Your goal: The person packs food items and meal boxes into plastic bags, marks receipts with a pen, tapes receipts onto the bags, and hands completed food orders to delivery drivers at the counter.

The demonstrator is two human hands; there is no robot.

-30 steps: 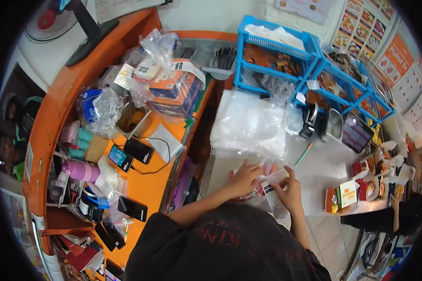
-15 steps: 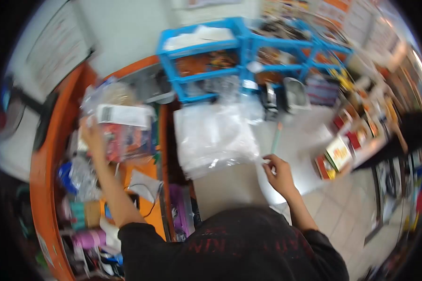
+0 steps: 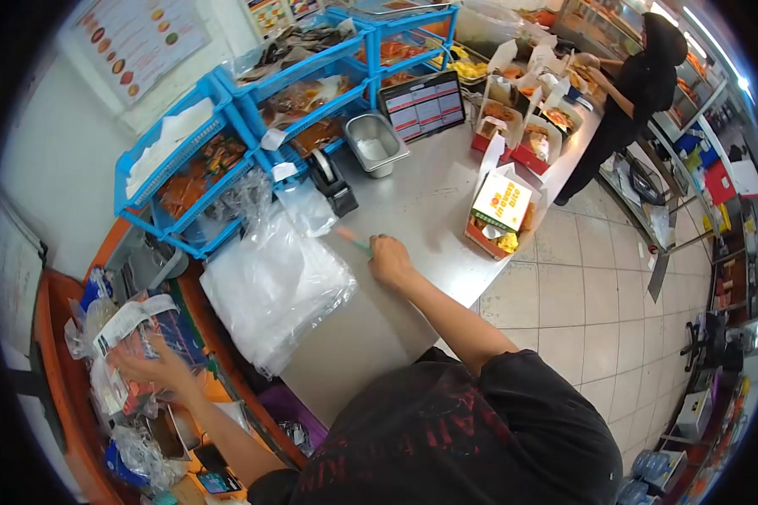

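My right hand (image 3: 392, 263) is over the steel table (image 3: 429, 202), fingers curled at the near end of a thin green stick with an orange tip (image 3: 354, 240), which looks like a pen. On the left, my left hand (image 3: 156, 368) is open, fingers apart, at some plastic-wrapped packs (image 3: 177, 324). A white strip with dark marks (image 3: 130, 320) lies over these packs, just beyond my fingers. Between my hands lies a stack of clear plastic bags (image 3: 278, 282) on the table.
Blue tray racks (image 3: 219, 93) stand at the back, beside a tape dispenser (image 3: 333, 185), a metal container (image 3: 375, 143) and a tablet (image 3: 425, 105). Food boxes (image 3: 497, 206) line the right edge. A person in black (image 3: 623, 101) works at the far end.
The view has turned right, bringing the food boxes and the other person more fully in. My left hand remains by the packs, and my right hand stays at the green stick.
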